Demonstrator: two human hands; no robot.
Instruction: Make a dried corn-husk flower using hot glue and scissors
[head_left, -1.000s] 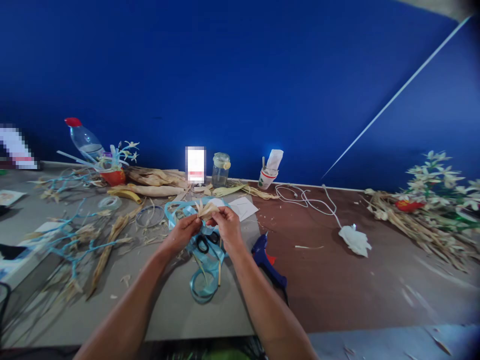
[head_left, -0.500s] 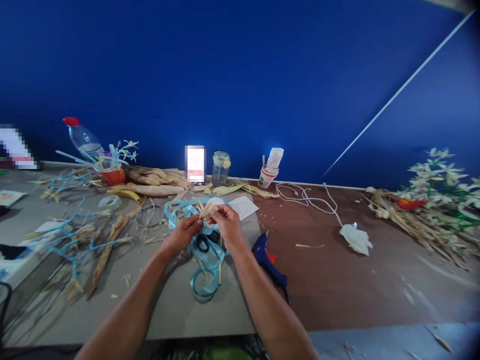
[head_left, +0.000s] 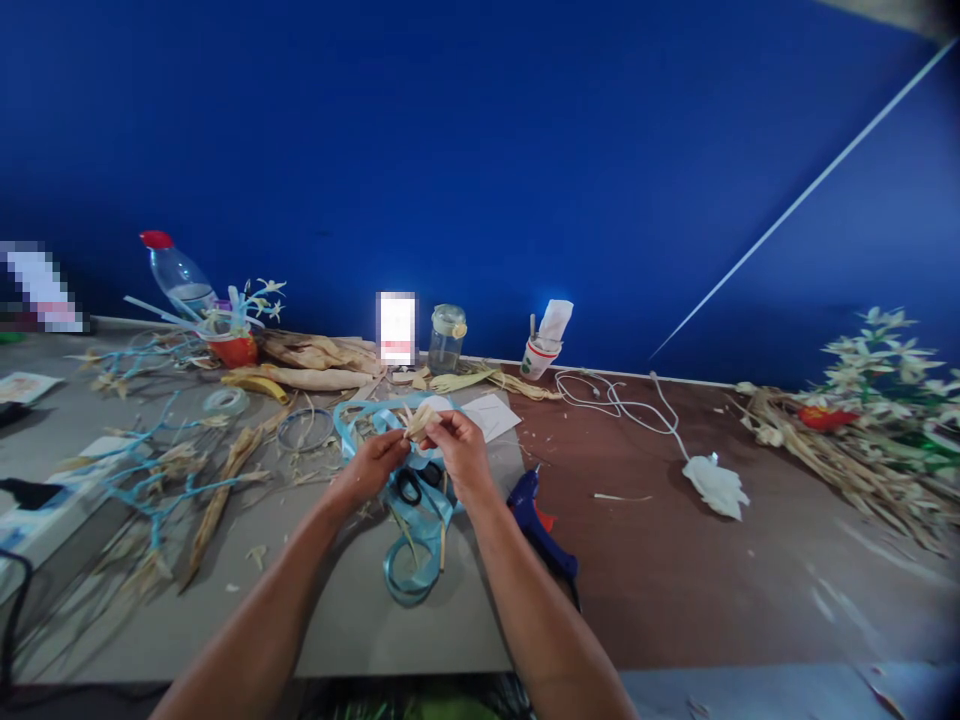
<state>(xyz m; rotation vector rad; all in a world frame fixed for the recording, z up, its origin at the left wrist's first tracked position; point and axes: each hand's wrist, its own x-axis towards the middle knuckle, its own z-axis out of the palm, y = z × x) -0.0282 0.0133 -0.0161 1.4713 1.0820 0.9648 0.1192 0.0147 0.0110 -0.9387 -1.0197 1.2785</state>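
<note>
Currently: husk piece (head_left: 421,419) is pinched between both hands, held just above the table (head_left: 337,620), near its middle. It's small, pale tan, dry and papery, folded into a short wedge, and its far end sticks out past the fingertips. Finer detail is too small to tell.

Left hand (head_left: 373,465): thumb and forefinger clamped on the near-left edge of the husk piece, other fingers curled in. Right hand (head_left: 461,455): fingertips closed on its right side, knuckles up. The hands are almost touching.

Directly under the hands: light blue ribbon (head_left: 409,572) in loose loops, with black-handled scissors (head_left: 409,487) lying on it. White paper (head_left: 491,414) just beyond the right hand. Blue glue gun (head_left: 540,525) lies just right of the right forearm.

Left of the ribbon: wire ring (head_left: 304,430), tape roll (head_left: 225,400), dried stalks wrapped in blue (head_left: 157,480). Along the wall: bottle (head_left: 176,275) with red cap, orange pot (head_left: 232,350), husks (head_left: 315,355), jar (head_left: 446,338), cup (head_left: 538,355). White cable (head_left: 615,395) runs right, well apart from the hands. Far right: heap of husk flowers (head_left: 862,410).
</note>
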